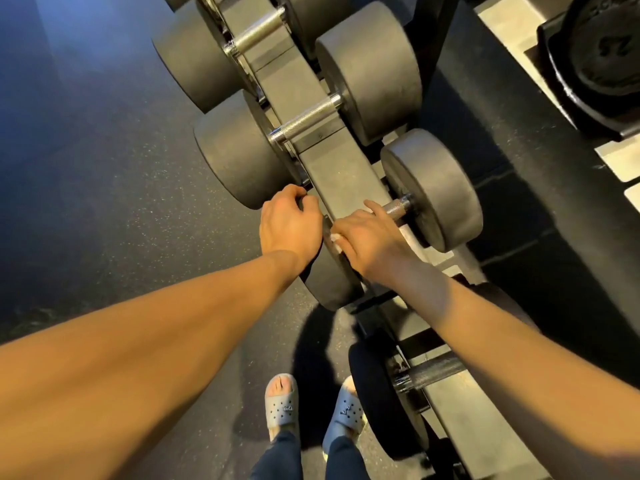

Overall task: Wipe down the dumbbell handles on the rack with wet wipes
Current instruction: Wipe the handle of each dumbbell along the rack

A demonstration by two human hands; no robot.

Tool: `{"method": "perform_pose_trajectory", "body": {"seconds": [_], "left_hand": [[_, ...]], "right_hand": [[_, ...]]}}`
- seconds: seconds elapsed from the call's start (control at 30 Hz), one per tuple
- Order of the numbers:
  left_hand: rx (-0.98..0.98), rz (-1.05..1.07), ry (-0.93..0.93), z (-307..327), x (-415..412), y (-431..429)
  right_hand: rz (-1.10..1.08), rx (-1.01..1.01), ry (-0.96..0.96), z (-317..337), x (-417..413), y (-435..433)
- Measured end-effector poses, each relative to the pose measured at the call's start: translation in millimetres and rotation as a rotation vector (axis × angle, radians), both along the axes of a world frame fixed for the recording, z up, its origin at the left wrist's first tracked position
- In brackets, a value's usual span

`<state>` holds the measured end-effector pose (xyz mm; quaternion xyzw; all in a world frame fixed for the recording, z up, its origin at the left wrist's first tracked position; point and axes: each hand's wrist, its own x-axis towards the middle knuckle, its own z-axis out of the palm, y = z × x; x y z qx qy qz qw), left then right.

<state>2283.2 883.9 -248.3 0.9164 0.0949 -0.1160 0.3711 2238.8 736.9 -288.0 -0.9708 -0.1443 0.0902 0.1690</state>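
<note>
Several black dumbbells lie across a grey rack. My right hand is wrapped around the knurled steel handle of the nearest upper dumbbell, with a white wet wipe pressed under the fingers. Only the handle's far end shows beside its right head. My left hand curls over the near head of that dumbbell, at the rack's front edge. Farther along, two more dumbbell handles lie bare.
A lower tier holds another dumbbell with a dark handle at bottom right. Weight plates stand on a separate stand at top right. Speckled rubber floor stretches to the left. My feet in grey sandals are near the rack.
</note>
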Motion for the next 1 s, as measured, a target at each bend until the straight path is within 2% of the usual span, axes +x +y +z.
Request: {"method": "perform_pose_trajectory", "body": {"seconds": [0.07,0.13,0.17,0.23,0.3,0.4,0.43,0.5,0.57,0.67,0.73,0.9,1.0], "left_hand": [[-0.002,-0.002,0.004,0.0,0.5,0.4],[-0.004,-0.005,0.004,0.3,0.9,0.5],[-0.003,-0.005,0.004,-0.4,0.6,0.9],[0.004,-0.006,0.001,-2.1,0.9,0.9],[0.014,0.007,-0.003,-2.8,1.9,0.3],[0.011,0.018,0.004,-3.6,3.0,-0.1],[0.007,0.018,0.003,-4.1,2.5,0.3],[0.013,0.019,-0.001,-5.6,2.3,1.4],[0.018,0.023,-0.001,-7.0,3.7,1.0],[0.023,0.029,-0.009,-8.0,4.4,0.3],[0.03,0.026,-0.013,-7.9,3.7,0.4],[0.034,0.019,-0.016,-9.8,4.5,0.6],[0.033,0.022,-0.014,-10.7,4.2,0.3]], "right_hand": [[0.013,0.039,-0.208,-10.7,-29.0,-7.4],[-0.01,0.022,-0.32,-14.8,-44.3,-11.1],[-0.064,0.045,-0.348,-15.1,-49.2,-10.6],[-0.305,0.164,-0.362,-13.1,-57.3,-5.4],[-0.708,0.434,-0.236,-8.8,-63.6,2.7],[-1.453,1.092,0.161,-10.3,-47.9,6.8],[-1.598,1.316,0.286,-12.4,-40.0,8.7],[-1.641,1.62,0.449,-14.0,-27.7,19.8],[-1.57,1.608,0.535,-12.1,-20.9,33.8],[-1.482,1.351,0.572,-4.7,-17.6,43.1],[-1.421,1.25,0.591,-4.2,-19.8,38.7],[-1.305,1.232,0.607,11.7,-41.4,40.2],[-1.256,1.184,0.525,12.7,-44.2,40.9]]}}
